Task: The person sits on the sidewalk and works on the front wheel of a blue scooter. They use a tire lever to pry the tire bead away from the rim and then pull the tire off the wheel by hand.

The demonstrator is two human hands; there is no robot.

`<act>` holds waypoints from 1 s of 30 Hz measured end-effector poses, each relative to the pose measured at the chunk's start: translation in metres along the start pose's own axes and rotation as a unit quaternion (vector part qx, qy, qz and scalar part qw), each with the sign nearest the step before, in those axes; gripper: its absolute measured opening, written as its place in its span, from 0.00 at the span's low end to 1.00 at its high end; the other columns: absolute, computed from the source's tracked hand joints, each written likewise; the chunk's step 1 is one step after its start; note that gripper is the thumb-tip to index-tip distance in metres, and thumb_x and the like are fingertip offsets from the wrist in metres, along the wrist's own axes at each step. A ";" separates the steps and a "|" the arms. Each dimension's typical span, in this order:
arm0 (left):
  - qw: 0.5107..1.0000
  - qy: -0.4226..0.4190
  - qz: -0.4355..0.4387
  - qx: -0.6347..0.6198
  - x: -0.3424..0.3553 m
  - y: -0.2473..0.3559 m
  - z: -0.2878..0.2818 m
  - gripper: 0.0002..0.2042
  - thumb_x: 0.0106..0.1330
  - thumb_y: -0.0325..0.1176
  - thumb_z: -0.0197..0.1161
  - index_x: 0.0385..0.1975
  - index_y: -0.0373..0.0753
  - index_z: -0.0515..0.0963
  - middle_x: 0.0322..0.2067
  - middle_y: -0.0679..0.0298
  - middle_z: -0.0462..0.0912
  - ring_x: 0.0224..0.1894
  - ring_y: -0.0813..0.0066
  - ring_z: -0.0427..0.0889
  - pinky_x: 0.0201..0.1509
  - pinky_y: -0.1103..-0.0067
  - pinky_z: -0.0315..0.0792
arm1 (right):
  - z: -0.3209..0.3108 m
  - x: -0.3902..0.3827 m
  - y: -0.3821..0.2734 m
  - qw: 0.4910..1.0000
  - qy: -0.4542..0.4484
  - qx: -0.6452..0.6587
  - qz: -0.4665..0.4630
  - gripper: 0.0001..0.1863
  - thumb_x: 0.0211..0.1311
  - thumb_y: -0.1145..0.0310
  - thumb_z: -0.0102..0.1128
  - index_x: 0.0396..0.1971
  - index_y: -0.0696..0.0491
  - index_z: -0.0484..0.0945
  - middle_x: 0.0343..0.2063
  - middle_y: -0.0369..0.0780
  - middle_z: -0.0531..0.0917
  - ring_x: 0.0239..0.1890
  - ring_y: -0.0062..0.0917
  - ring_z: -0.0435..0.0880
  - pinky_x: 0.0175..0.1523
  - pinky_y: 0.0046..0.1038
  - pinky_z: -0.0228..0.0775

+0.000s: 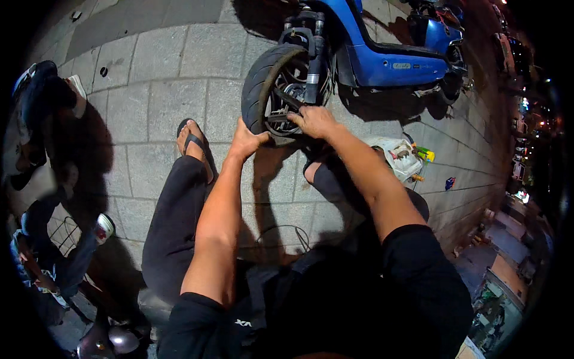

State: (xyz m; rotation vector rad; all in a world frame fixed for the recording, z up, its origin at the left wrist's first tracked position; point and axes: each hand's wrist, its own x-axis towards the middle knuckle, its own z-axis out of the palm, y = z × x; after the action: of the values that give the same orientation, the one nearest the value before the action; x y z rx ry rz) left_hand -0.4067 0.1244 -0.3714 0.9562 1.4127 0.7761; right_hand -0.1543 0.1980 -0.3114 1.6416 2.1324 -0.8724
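Note:
A blue electric scooter (394, 63) stands ahead of me, its front wheel toward my hands. My left hand (247, 142) grips the near edge of the black front tyre (258, 78), its thumb on the right side. At the wheel's lower right, my right hand (317, 122) is closed around the end of dark bar-like pieces (289, 99). Those pieces reach left across the wheel opening; whether they are a tool's handles or wheel parts I cannot tell. Above my right hand rises the fork leg (313, 84). The right fingertips are partly hidden.
A pale tray (402, 157) of tools lies right of my right forearm, with a yellow-green item (426, 154) beside it. Farther right is a small blue object (449, 183). People sit at the left, one with a pale shoe (104, 227). Paving slabs (173, 110) surround the scooter.

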 end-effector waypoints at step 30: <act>0.987 0.152 -0.028 -0.044 -0.011 -0.008 0.040 0.19 0.59 0.30 0.79 0.46 0.36 0.76 0.41 0.62 0.84 0.42 0.71 0.83 0.48 0.72 0.79 | 0.000 -0.018 0.071 0.986 0.111 -0.039 0.118 0.20 0.58 0.58 0.76 0.45 0.54 0.84 0.49 0.50 0.84 0.53 0.49 0.86 0.57 0.48 0.79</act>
State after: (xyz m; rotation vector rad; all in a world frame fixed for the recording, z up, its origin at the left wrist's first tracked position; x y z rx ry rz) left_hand -0.3681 0.1076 -0.3771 0.7478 1.6466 0.9640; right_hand -0.0819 0.1951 -0.3202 1.9785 2.0224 -0.5513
